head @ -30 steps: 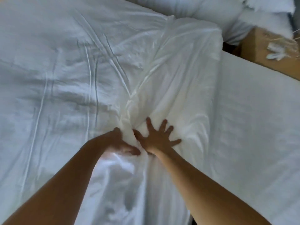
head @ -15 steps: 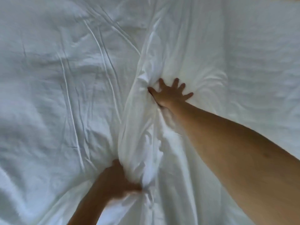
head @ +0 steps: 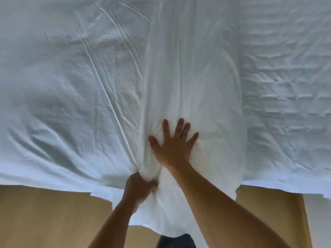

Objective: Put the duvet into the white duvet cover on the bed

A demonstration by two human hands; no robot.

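The white duvet cover (head: 71, 86) lies wrinkled over the left and middle of the bed, with a puffy ridge (head: 193, 77) running up the centre where padding fills it. My left hand (head: 138, 187) grips a bunched fold of the cover at the bed's near edge. Flat on the puffy ridge just beyond it lies my right hand (head: 174, 145), fingers spread and pressing down. A lump of the white fabric (head: 166, 212) hangs over the bed's edge between my forearms. The duvet itself is hidden by the cover.
A rippled white sheet (head: 286, 86) covers the right part of the bed. The wooden bed frame (head: 53, 212) runs along the near edge below the fabric. A dark piece of clothing (head: 176, 241) shows at the bottom centre.
My view has tipped down and back, so the bed's near edge and wooden frame now show. My left hand has pulled the bunched cover toward that edge. My right hand stays flat on the ridge.
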